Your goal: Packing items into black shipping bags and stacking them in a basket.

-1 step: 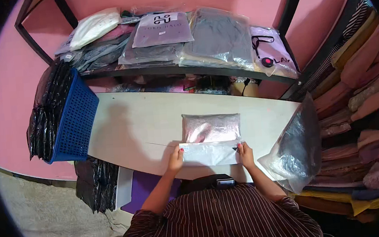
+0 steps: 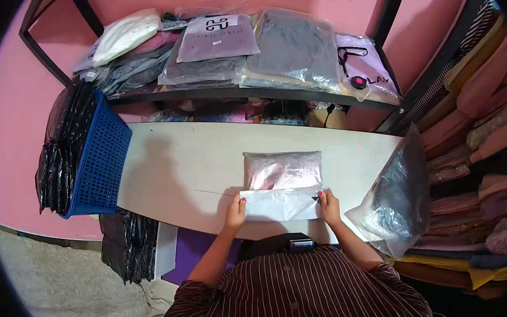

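Both my hands pinch a flat white plastic bag point(image 2: 278, 207) at its two sides, near its top corners, by the front edge of the table. My left hand point(image 2: 234, 212) is closed on the left side, thumb on top. On the right side, by a small dark mark, my right hand point(image 2: 329, 207) grips the same way. Directly beyond it lies a shiny silvery, textured flat packet point(image 2: 284, 169), touching or overlapped by the white bag's far edge. I cannot tell whether the two are joined.
A blue basket point(image 2: 100, 161) with black plastic packets point(image 2: 65, 143) stands at the left of the white table point(image 2: 165, 165). A large clear bag with dark contents point(image 2: 393, 198) leans at the right. Behind runs a shelf of bagged garments point(image 2: 292, 48); folded fabrics point(image 2: 447, 203) are stacked far right.
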`<state>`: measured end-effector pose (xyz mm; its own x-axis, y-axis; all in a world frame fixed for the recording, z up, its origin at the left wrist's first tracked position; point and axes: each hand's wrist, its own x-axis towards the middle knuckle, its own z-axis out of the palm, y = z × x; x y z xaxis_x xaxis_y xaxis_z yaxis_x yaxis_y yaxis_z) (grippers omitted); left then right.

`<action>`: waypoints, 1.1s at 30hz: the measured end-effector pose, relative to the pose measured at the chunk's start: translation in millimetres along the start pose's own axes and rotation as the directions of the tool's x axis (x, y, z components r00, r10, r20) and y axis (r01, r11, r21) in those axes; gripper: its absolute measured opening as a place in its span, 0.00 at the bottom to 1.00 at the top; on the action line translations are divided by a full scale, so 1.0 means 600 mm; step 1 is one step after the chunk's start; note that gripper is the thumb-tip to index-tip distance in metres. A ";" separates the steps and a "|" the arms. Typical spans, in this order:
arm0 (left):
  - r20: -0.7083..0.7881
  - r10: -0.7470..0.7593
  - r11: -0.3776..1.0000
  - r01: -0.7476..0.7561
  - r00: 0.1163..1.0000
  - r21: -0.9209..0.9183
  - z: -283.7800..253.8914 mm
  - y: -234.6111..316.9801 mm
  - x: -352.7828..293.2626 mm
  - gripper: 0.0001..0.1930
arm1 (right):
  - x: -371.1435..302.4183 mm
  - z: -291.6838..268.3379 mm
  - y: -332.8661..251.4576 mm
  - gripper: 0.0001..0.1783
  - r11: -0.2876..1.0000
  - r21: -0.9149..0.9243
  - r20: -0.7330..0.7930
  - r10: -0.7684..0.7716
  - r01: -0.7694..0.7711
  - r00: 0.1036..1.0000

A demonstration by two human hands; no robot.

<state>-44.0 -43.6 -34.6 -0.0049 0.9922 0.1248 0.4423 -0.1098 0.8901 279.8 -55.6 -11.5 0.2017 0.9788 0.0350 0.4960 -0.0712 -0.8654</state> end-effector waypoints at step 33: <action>0.629 0.151 0.768 -0.491 0.763 0.411 -0.004 0.052 0.028 0.37 | -0.012 -0.005 -0.036 0.28 0.753 -0.519 0.364 -0.233 0.404 0.902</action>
<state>-32.1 -30.2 -3.7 0.6268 0.7778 -0.0458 0.7110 -0.5470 0.4418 270.1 -61.8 8.7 -0.2412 0.9691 0.0517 0.8933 0.2425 -0.3784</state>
